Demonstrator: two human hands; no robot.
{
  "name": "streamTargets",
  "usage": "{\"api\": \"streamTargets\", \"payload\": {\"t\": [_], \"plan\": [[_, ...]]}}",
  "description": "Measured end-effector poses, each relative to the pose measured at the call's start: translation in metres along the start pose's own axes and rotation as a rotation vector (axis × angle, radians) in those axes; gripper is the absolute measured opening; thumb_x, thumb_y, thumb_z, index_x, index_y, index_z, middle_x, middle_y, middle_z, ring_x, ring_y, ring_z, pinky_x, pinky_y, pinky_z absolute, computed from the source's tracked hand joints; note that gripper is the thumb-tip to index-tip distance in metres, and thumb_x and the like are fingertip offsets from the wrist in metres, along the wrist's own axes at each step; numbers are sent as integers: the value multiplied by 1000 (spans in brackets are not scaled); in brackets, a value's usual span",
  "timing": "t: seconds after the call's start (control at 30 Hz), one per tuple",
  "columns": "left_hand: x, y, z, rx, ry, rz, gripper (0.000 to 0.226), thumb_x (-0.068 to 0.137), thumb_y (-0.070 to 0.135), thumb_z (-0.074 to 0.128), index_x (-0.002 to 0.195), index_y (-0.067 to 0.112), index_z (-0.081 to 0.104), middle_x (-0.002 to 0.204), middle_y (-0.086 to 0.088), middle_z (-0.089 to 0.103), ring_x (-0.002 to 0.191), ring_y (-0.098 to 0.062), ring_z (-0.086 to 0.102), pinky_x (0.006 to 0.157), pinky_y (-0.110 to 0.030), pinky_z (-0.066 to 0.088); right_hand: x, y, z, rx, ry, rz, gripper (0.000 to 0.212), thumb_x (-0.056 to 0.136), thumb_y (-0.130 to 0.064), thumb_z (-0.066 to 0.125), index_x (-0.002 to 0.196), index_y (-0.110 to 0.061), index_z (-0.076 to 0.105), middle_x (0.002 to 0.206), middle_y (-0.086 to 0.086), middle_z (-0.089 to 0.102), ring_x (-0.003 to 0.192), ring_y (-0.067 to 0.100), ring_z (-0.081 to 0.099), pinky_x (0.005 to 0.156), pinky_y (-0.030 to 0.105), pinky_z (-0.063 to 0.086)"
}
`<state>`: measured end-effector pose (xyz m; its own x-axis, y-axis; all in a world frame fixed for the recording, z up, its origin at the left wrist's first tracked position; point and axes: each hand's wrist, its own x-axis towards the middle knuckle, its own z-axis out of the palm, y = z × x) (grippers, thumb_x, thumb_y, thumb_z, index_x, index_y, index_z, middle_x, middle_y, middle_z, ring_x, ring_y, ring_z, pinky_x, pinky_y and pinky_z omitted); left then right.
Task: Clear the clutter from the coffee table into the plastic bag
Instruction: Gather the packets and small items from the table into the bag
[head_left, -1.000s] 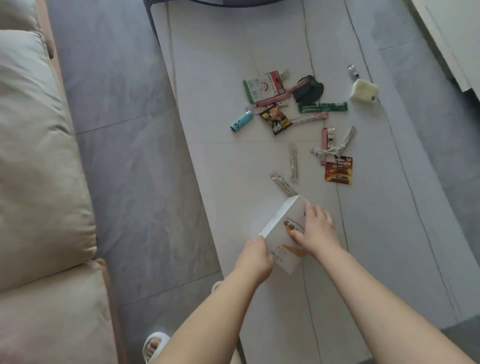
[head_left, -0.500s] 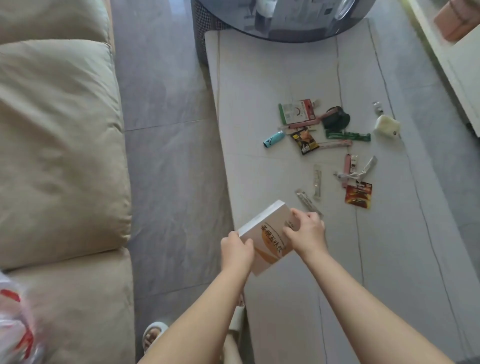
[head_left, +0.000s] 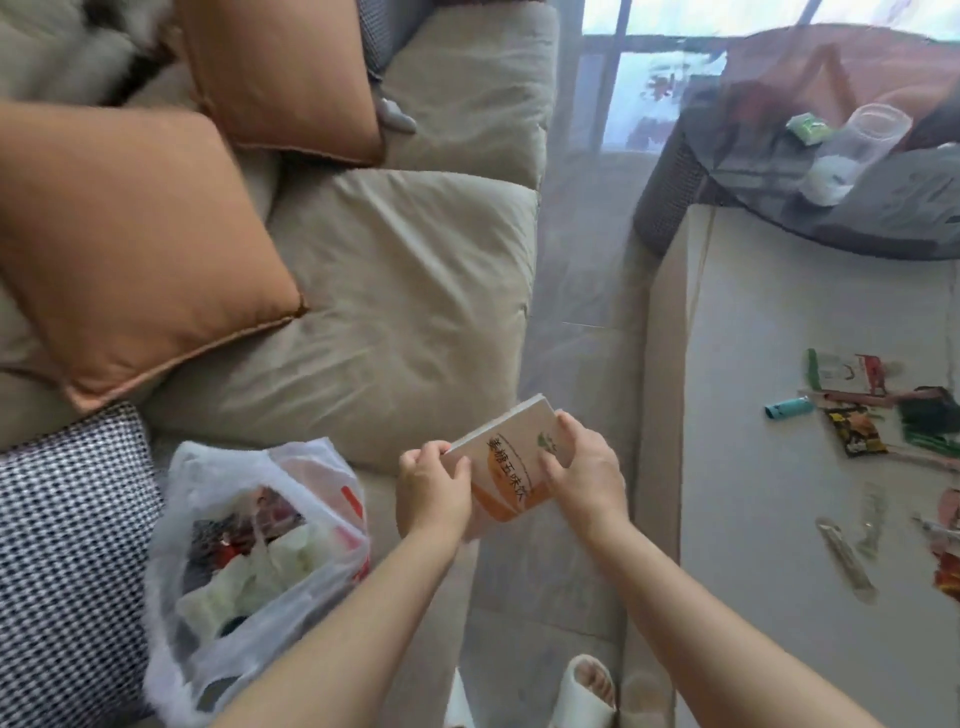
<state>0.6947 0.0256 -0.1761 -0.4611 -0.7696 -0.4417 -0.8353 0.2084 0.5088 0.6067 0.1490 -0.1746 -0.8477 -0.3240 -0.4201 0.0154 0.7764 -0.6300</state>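
You can read one text: large dark Chinese characters, 姜糖五味饮, running along the face of the box (head_left: 506, 470) you hold in both hands. The print on the wrappers (head_left: 852, 371) on the table is too blurred for you to read.

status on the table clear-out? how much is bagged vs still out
Partly done. Done: the plastic bag on the sofa already holds several wrappers. In hand: the left hand and right hand grip a white and orange box between table and bag, not yet in. Left: the teal tube, snack packets and stick sachets on the coffee table.
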Motion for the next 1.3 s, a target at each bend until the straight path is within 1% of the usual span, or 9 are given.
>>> {"api": "streamTargets", "payload": {"t": [0.37, 0.67, 0.73, 0.83, 0.93, 1.0, 1.07, 1.17, 1.3], "plan": [[27, -157, -180, 6, 170, -271, 32, 96, 32, 53, 122, 12, 55, 127, -10, 52, 111, -26, 56, 89, -34, 49, -62, -180, 159, -211, -269, -299, 49, 90, -22, 52, 136, -31, 41, 128, 2, 54, 116, 26, 49, 96, 40, 41], [43, -257, -206, -12, 10, -593, 34, 99, 20, 44, 129, 6, 47, 122, -13, 58, 99, -28, 63, 68, -33, 51, -86, -224, 255, -440, -465, -442, 37, 84, -13, 43, 119, -22, 48, 106, 6, 64, 99, 27, 58, 80, 38, 51], [47, -269, -204, 6, 1, -630, 32, 101, 16, 38, 131, 8, 46, 117, -11, 61, 96, -27, 64, 72, -34, 52, -82, -229, 269, -490, -499, -516, 36, 85, -10, 43, 118, -20, 54, 104, 5, 66, 98, 25, 59, 83, 39, 51], [51, -278, -202, 85, -23, -630, 35, 102, 17, 32, 135, 14, 42, 117, -8, 62, 96, -26, 63, 76, -35, 52, -74, -235, 287, -579, -512, -623, 29, 82, -10, 46, 107, -20, 57, 104, 0, 66, 97, 23, 59, 85, 40, 50], [58, -283, -196, 168, -77, -607, 38, 101, 24, 35, 138, 17, 38, 119, -8, 62, 101, -27, 63, 75, -36, 53, -66, -234, 301, -650, -553, -638, 18, 83, -8, 44, 94, -21, 47, 111, 1, 62, 100, 24, 57, 83, 38, 49], [64, -282, -194, 240, -127, -585, 40, 100, 27, 39, 138, 16, 39, 120, -8, 61, 105, -27, 62, 75, -36, 49, -61, -231, 306, -662, -608, -605, 32, 84, -2, 46, 112, -15, 47, 124, 4, 56, 109, 27, 54, 89, 39, 47], [68, -278, -192, 368, -163, -542, 45, 98, 34, 45, 138, 14, 40, 127, -7, 58, 115, -26, 56, 85, -37, 44, -57, -227, 308, -725, -611, -624, 47, 85, -1, 48, 130, -12, 40, 134, 4, 50, 117, 27, 50, 91, 36, 45], [71, -265, -186, 580, -135, -422, 67, 92, 53, 46, 142, 9, 35, 142, -8, 45, 130, -24, 38, 101, -37, 33, -50, -222, 302, -819, -526, -744, 47, 86, -6, 51, 131, -13, 41, 134, 3, 49, 125, 25, 42, 93, 34, 40], [73, -258, -172, 544, -95, -297, 83, 92, 36, 55, 152, 11, 3, 147, -16, 30, 131, -29, 39, 105, -36, 37, -43, -220, 292, -898, -396, -933, 38, 90, -14, 46, 128, -19, 51, 148, 5, 32, 138, 27, 24, 103, 35, 26]]}}
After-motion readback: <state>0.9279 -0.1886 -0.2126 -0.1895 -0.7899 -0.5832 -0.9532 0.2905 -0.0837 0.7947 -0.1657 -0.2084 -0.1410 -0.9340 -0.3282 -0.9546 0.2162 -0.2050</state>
